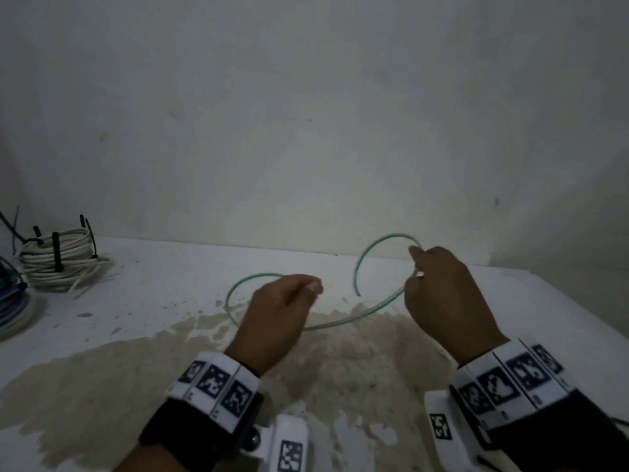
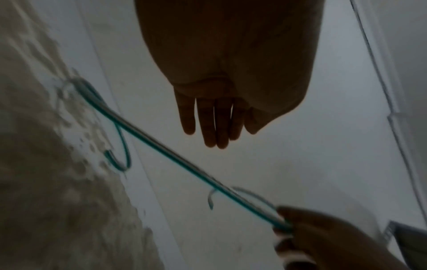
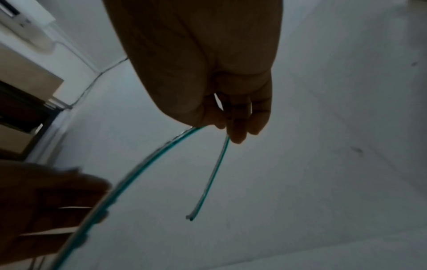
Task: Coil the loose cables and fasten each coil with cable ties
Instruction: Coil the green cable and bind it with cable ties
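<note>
A person's right hand (image 1: 446, 294) pinches a thin green-and-white cable (image 1: 343, 322) near one end, the short tail arcing up over the fingers and drooping leftward. The left hand (image 1: 275, 311), fingers loosely extended and holding nothing, hovers just above the cable's midsection. The cable runs left to right over the stained white worktop (image 1: 170, 301), looping behind the left hand. A tied white cable coil (image 1: 59, 262) sits far left.
</note>
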